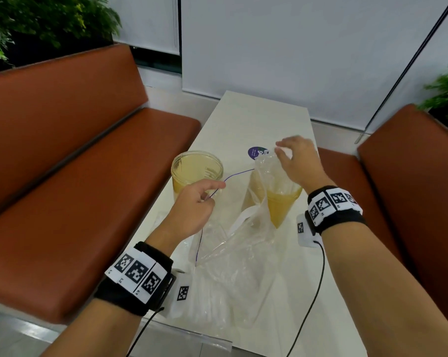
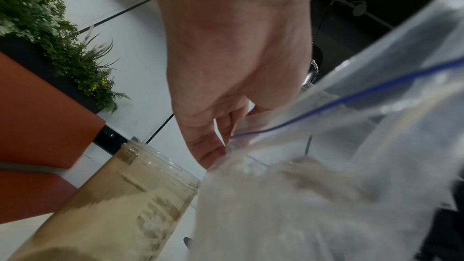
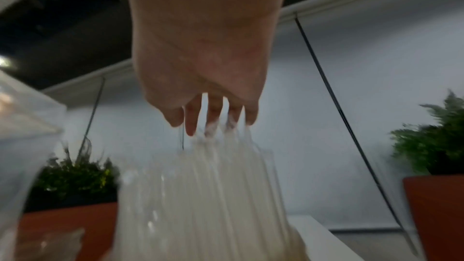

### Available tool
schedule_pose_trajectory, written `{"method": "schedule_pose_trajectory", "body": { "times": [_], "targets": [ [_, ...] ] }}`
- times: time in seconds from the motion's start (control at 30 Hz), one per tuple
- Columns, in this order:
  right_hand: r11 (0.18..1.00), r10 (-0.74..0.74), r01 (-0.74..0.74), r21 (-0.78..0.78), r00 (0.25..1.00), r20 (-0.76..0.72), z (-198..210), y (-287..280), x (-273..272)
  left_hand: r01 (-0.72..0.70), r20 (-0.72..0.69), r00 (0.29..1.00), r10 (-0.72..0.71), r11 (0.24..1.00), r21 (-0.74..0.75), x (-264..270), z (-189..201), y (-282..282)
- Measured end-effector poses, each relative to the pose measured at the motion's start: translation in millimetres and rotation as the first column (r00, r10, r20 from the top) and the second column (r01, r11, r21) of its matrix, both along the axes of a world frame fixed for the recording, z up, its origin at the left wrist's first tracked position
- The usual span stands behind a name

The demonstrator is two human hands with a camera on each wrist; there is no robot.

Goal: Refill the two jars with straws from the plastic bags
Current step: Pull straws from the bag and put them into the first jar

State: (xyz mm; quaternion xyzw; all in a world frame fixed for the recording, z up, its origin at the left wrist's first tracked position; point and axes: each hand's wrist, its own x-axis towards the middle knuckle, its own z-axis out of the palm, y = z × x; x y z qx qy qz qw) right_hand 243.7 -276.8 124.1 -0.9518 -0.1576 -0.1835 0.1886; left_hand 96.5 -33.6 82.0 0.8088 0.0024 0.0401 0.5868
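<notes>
Two clear yellowish jars stand on the white table (image 1: pixel 256 114). The left jar (image 1: pixel 197 168) (image 2: pixel 140 195) is open and looks hollow. Above the right jar (image 1: pixel 282 204), my right hand (image 1: pixel 282 150) (image 3: pixel 213 120) grips the top of a bundle of white straws (image 1: pixel 277 173) (image 3: pixel 208 186), whose lower ends reach into that jar. A clear plastic bag (image 1: pixel 233 243) (image 2: pixel 376 106) with a blue zip line hangs around the bundle and trails onto the table. My left hand (image 1: pixel 212 195) (image 2: pixel 220 146) pinches the bag's zip edge beside the left jar.
A second bag of white straws (image 1: pixel 210 300) lies at the table's near edge. A purple round sticker (image 1: pixel 256 152) sits behind the jars. Brown benches (image 1: pixel 76 176) flank the table on both sides. Wrist cables (image 1: pixel 318 279) hang near the front edge.
</notes>
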Motion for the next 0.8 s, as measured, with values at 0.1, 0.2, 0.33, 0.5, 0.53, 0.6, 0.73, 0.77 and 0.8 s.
{"method": "schedule_pose_trajectory", "body": {
  "times": [0.1, 0.2, 0.33, 0.5, 0.53, 0.6, 0.73, 0.77, 0.8],
  "targets": [
    [0.942, 0.139, -0.137, 0.307, 0.990, 0.016, 38, 24, -27, 0.001, 0.020, 1.000, -0.001, 1.000, 0.014, -1, 3, -1],
    [0.928, 0.370, -0.302, 0.218, 0.807, -0.460, 63, 58, -64, -0.003, 0.033, 0.999, 0.002, 0.999, 0.032, 0, 3, -3],
    [0.819, 0.145, -0.512, -0.260, 0.622, -0.769, 38, 92, -91, -0.012, 0.065, 0.998, 0.011, 1.000, 0.016, 1, 7, -6],
    [0.764, 0.089, -0.582, -0.279, 0.523, -0.848, -3, 101, -100, 0.013, 0.083, 0.996, -0.014, 1.000, 0.020, 0, 6, -5],
    [0.784, 0.124, -0.578, -0.224, 0.500, -0.857, -8, 99, -102, 0.011, 0.082, 0.997, -0.013, 1.000, 0.014, -1, 6, -5],
    [0.833, 0.183, -0.542, -0.109, 0.456, -0.871, -15, 95, -107, -0.004, 0.076, 0.997, 0.004, 1.000, 0.004, -3, 6, -4],
    [0.912, 0.301, -0.378, 0.158, 0.356, -0.885, -25, 88, -115, -0.016, 0.070, 0.997, 0.017, 1.000, -0.004, -9, 7, 0],
    [0.921, 0.322, -0.330, 0.208, 0.338, -0.884, -26, 85, -116, -0.016, 0.068, 0.998, 0.017, 1.000, -0.012, -9, 6, 1],
    [0.919, 0.353, -0.294, 0.263, 0.315, -0.881, -26, 82, -117, -0.018, 0.058, 0.998, 0.019, 1.000, -0.021, -10, 5, 3]
  ]
}}
